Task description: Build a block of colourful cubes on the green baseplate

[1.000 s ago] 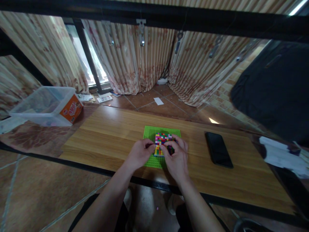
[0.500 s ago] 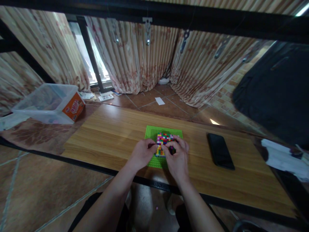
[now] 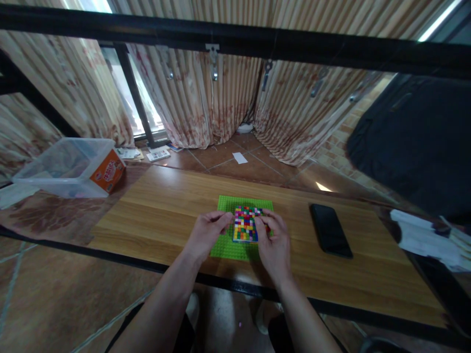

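A block of small multicoloured toy bricks stands on a green studded baseplate. My right hand is wrapped around the block's right side, its thumb lying over the top and its fingers behind the far right edge. To the left of the block, my left hand is closed in a pinch, thumb against the fingers, with the fingertips close to the block's left edge. Whatever those fingertips may hold is too small to make out. The right part of the block is hidden under my right hand.
A black phone lies on the wooden table to the right. At the left stands a clear plastic bin with an orange label. White papers are at the far right. A dark horizontal bar crosses above the table.
My left hand has drawn back a little to the left from the block. My right thumb has moved right, uncovering more of the coloured top. The camera view has shifted slightly.
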Demonstrator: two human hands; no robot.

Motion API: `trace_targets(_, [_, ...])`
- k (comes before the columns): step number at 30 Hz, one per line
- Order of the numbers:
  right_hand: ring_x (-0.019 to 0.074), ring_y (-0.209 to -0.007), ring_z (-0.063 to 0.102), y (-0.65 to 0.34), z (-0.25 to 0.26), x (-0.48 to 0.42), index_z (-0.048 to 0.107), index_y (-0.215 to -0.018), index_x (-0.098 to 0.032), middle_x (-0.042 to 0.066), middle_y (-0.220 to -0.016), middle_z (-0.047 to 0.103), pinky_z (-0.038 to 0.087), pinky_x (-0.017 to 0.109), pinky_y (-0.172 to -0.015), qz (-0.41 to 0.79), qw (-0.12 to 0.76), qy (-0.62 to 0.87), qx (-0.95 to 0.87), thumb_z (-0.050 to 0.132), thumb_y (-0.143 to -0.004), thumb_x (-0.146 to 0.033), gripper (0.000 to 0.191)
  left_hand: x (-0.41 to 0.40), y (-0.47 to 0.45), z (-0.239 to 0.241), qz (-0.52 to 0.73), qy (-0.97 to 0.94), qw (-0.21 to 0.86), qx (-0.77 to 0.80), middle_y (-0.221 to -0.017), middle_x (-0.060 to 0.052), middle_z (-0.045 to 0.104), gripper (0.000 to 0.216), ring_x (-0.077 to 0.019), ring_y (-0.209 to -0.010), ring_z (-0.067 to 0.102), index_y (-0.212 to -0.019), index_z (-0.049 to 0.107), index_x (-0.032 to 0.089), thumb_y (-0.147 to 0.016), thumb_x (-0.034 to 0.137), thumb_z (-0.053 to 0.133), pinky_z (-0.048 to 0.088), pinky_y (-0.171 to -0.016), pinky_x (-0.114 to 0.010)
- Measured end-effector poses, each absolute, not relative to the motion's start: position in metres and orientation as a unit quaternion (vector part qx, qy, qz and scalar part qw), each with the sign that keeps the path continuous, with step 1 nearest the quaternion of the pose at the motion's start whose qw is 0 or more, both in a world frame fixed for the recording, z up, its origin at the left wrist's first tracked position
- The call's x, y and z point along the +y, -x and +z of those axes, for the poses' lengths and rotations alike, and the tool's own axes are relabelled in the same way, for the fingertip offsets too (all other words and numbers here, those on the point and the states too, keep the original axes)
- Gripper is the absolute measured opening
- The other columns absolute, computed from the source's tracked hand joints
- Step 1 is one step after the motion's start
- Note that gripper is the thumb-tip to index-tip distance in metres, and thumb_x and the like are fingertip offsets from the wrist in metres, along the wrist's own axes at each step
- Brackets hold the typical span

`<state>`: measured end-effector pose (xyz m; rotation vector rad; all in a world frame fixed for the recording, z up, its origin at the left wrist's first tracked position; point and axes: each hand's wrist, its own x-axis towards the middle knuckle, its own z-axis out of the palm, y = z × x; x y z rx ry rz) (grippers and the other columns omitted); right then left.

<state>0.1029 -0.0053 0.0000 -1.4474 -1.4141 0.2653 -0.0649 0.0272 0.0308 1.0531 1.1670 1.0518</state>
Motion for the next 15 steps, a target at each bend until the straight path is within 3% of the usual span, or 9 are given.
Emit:
trace_targets(9, [0.0233, -0.113, 0.058, -0.095, 0.006, -0.012, 0.071, -0.095, -0.025, 0.008, -0.119, 0.064, 0.045, 0.047, -0.099, 0.107, 0.523, 0.560, -0.634, 0.054, -0.094, -0.032, 0.018, 0.023, 0.060, 0.039, 0.464, -0.320, 0.695, 0.446, -0.073, -0.004, 0.070, 0.022, -0.0106, -0.070, 0.059, -0.076, 0.076, 0.013, -0.066, 0.032, 0.082, 0.049, -0.072, -0.025])
trace_targets(15, [0.0236, -0.114, 0.058, -0.092, 0.009, -0.015, 0.072, -0.097, -0.027, 0.007, -0.121, 0.064, 0.046, 0.048, -0.099, 0.092, 0.528, 0.534, -0.654, 0.058, -0.092, -0.027, 0.015, 0.023, 0.061, 0.039, 0.453, -0.323, 0.718, 0.419, -0.074, -0.004, 0.072, 0.025, -0.0099, -0.069, 0.062, -0.080, 0.076, 0.013, -0.060, 0.026, 0.085, 0.049, -0.070, -0.023])
